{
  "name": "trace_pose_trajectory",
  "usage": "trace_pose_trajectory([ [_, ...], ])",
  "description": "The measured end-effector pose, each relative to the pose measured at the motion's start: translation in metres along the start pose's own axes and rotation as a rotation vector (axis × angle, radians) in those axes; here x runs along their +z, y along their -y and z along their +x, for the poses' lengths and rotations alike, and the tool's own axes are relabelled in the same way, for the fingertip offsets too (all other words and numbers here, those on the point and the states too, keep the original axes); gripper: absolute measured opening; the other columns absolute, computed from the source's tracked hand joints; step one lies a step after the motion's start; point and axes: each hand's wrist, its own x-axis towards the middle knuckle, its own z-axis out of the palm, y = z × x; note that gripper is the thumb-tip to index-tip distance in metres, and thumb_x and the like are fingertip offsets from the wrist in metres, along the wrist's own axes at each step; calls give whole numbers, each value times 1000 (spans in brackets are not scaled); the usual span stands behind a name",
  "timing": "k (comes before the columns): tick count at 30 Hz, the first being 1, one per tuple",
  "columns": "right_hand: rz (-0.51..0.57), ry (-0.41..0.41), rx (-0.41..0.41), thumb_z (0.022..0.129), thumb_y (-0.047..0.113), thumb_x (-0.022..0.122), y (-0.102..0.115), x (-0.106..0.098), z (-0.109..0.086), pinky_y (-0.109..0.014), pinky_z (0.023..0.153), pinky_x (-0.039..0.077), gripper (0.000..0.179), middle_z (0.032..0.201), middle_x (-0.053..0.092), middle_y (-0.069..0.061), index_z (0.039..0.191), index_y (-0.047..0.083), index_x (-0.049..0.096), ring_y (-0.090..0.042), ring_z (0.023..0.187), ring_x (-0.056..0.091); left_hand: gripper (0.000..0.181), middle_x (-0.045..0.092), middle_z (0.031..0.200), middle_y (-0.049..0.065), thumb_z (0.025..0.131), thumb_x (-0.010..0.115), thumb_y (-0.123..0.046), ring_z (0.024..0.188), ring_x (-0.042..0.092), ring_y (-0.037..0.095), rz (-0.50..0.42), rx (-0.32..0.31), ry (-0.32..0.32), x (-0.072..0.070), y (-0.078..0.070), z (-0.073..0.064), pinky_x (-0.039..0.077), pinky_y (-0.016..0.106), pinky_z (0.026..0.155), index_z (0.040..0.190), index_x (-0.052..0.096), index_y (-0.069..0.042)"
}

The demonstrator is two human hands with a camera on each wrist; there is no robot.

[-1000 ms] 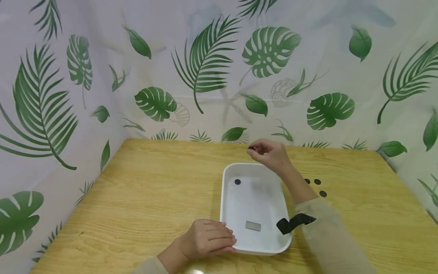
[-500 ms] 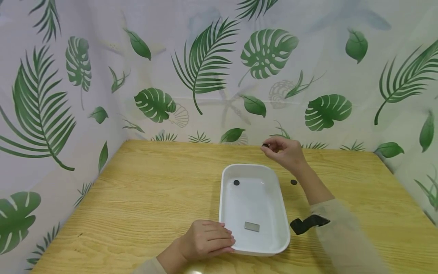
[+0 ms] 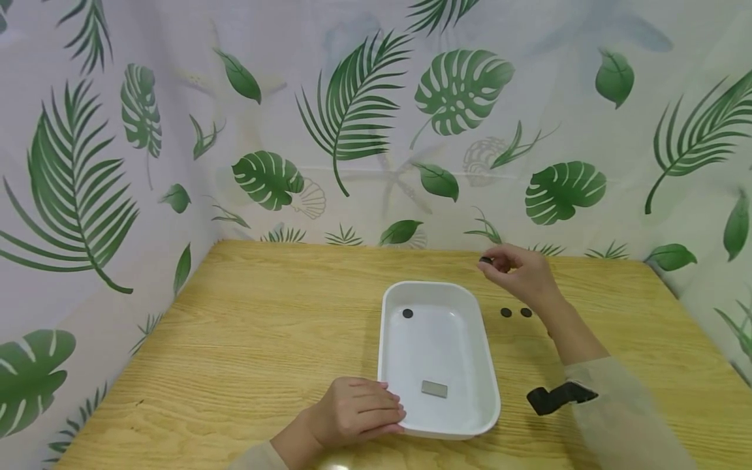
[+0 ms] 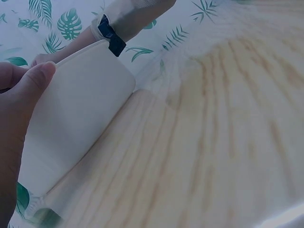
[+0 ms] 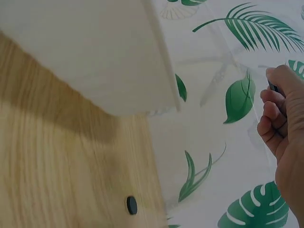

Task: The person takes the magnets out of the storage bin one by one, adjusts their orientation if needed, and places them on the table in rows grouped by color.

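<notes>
A white rectangular tray (image 3: 449,346) stands on the table, with my left hand (image 3: 355,410) gripping its near left corner. In the left wrist view the thumb (image 4: 42,73) lies against the tray's outer wall by the rim. Inside the tray are one small black disc (image 3: 408,314) near the far left and a flat grey rectangular piece (image 3: 434,389) near the front. Beyond the tray's far right corner, my right hand (image 3: 519,277) pinches another small black disc (image 3: 485,260) between thumb and fingertips, raised above the table.
On the wooden table (image 3: 264,326), right of the tray, lie two black discs, one nearer the tray (image 3: 506,313) and one farther right (image 3: 525,313). A third is mostly hidden by the right wrist. A leaf-patterned cloth (image 3: 364,209) borders the table's back and sides.
My right hand has moved to the right with the pinched disc, from over the tray's far edge to beyond its far right corner. The left hand and tray have stayed put.
</notes>
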Motion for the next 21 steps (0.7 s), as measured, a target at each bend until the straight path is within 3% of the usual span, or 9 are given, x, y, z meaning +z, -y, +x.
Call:
trace_pose_trajectory([
  [6,-14,50,162,82,13,73,-8,-12,-12,-13,48,41,11,69,61,-1,90,6,70,-1,60,50,16,73,81,-3,84,72,-28,79,70,7,5,-2,3,0,1,0,57,24,81,83,75,-13],
  [11,-37,106,283,86,27,70,-16,-21,-22,-18,47,42,21,71,59,0,94,8,70,-4,60,48,16,73,81,-3,85,71,-28,79,70,7,1,-6,4,-2,2,0,57,24,81,84,75,-13],
  [21,-82,122,294,86,23,71,-31,-32,-41,-17,48,45,19,71,62,-2,93,6,69,0,58,49,16,73,80,-3,84,72,-28,78,70,7,-9,-11,-3,-3,3,4,57,24,81,83,75,-13],
])
